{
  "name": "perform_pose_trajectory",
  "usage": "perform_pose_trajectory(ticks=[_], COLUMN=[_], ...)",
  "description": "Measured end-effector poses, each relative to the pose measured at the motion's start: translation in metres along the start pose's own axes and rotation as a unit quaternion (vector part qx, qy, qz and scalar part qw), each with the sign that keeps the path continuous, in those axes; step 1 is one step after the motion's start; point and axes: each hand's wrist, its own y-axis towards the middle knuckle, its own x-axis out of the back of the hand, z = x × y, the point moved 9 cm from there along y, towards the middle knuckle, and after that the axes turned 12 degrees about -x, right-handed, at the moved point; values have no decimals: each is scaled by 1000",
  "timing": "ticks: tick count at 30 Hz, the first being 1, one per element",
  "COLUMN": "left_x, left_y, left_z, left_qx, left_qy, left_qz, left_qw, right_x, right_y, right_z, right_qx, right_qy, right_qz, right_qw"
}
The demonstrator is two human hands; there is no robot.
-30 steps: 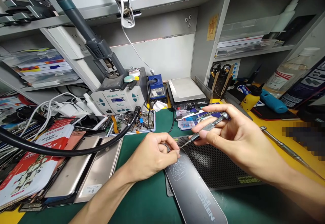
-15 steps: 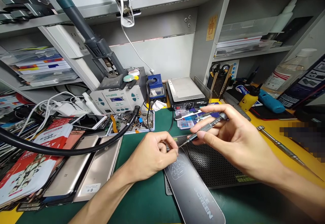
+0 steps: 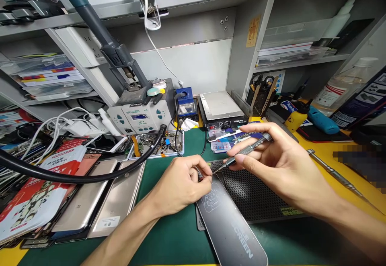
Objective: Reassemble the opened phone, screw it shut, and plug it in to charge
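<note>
Thumb and fingertips of my left hand (image 3: 188, 181) are pinched together above the top end of a dark grey plate (image 3: 229, 222) with "SCREEN" lettering; what they pinch is too small to make out. My right hand (image 3: 274, 161) holds a slim dark precision screwdriver (image 3: 247, 149) between thumb and fingers. Its thin tip points down-left and meets the left fingertips. Under the plate lies a black perforated mat (image 3: 259, 197), on the green work mat (image 3: 165, 242).
Phone shells (image 3: 86, 195) and a red-white packet (image 3: 45, 185) lie left. A black hose (image 3: 90, 179) arcs over them. Behind stand a grey rework station (image 3: 138, 117) and a hot plate (image 3: 223, 107). Tweezers (image 3: 337, 175) and a yellow bottle (image 3: 294, 119) are right.
The view has shifted very slightly. Both hands and the screwdriver keep nearly the same pose, with the tip still at the left fingertips.
</note>
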Motion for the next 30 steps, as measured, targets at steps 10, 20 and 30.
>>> perform_pose_trajectory(ticks=[10, 20, 30], left_x=[0, 26, -43], left_y=[-3, -8, -102], left_z=[0, -19, -68], left_qx=[1, -72, -426], left_qy=[1, 132, 412], left_qz=[0, -42, -2], left_qw=[1000, 988, 805], right_x=[1, 4, 11], right_y=[1, 1, 7], right_z=[0, 7, 5], right_qx=[0, 6, 7], right_qy=[0, 1, 6], right_qz=[-1, -8, -22], right_qw=[1000, 1000, 1000])
